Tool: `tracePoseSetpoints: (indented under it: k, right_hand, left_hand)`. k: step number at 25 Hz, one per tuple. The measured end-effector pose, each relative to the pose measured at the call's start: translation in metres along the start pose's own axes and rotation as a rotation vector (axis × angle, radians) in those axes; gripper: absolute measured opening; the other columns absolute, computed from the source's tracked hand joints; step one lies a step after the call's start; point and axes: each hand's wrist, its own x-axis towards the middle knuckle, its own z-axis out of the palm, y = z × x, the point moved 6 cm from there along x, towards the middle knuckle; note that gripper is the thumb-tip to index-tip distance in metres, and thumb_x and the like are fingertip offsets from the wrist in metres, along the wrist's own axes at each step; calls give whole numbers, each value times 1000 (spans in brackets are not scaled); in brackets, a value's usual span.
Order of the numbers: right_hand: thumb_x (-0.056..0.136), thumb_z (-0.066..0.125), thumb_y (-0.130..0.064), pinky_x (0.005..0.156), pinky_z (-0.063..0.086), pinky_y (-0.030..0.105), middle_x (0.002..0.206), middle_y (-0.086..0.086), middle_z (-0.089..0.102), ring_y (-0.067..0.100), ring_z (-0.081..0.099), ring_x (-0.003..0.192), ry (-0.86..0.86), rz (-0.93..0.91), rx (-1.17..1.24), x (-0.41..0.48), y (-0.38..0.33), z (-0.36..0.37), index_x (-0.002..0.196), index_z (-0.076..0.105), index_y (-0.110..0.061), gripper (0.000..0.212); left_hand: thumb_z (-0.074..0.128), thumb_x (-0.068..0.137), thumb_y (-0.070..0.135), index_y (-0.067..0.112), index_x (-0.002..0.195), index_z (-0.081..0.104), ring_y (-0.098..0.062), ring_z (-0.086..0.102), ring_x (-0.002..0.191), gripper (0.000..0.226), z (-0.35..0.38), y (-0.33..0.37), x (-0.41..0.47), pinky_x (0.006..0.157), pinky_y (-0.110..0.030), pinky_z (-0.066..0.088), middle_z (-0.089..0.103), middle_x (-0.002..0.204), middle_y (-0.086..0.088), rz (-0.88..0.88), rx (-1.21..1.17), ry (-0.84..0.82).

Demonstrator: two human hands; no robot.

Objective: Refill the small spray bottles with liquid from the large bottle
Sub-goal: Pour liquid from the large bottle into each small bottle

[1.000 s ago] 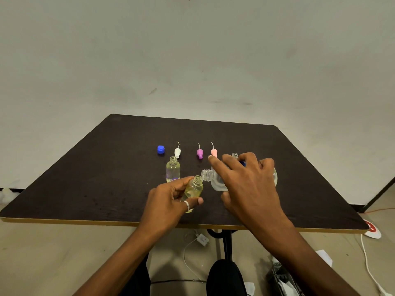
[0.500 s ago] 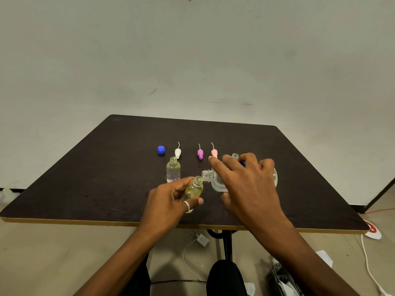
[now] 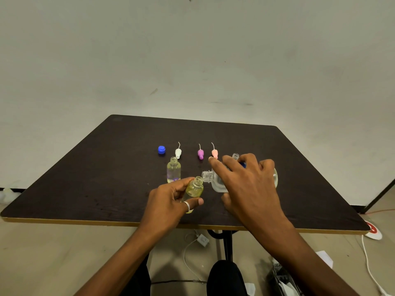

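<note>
Left hand (image 3: 168, 201): thumb and fingers pinched round a small clear round bottle of pale yellow liquid (image 3: 194, 189), held tilted just above the table, open neck pointing up and to the right.

Right hand (image 3: 248, 184): fingers draped over and clamped on a large frosted clear bottle (image 3: 218, 184), tipped almost onto its side; most of its body is hidden under the hand.

Contact point: the large bottle's threaded mouth sits just beside and slightly above the small bottle's neck, close to touching. No stream can be made out at this size.

Fill level: the small bottle looks mostly full of yellow, so the pour seems near its end.

Nearby: a second small clear bottle (image 3: 173, 170), uncapped and upright to the left, only a little liquid at its bottom. A third open neck (image 3: 235, 155) peeks out behind the right hand.

Back row: blue round cap (image 3: 161, 149), white spray top (image 3: 178, 152), purple spray top (image 3: 200, 154), pink spray top (image 3: 214, 153), all off and lying apart.

Surface: dark wood-grain table (image 3: 106, 178).

Risks: overflow if the tilt holds too long; liquid running down the outside if the two narrow mouths drift apart; the right hand's knuckles may knock the hidden bottle behind them when the large bottle is righted.
</note>
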Motion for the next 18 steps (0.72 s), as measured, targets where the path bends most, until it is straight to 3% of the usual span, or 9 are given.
tracePoseSetpoints:
  k: [18]
  right_hand:
    - [49, 90, -36, 71, 40, 46, 118, 4, 66, 34, 59, 98, -26, 8, -26, 0, 1, 0, 131, 55, -26, 90]
  left_hand:
    - [83, 74, 25, 34, 123, 65, 16, 61, 100, 53, 3, -4, 1, 84, -2, 46, 69, 105, 25, -14, 29, -14]
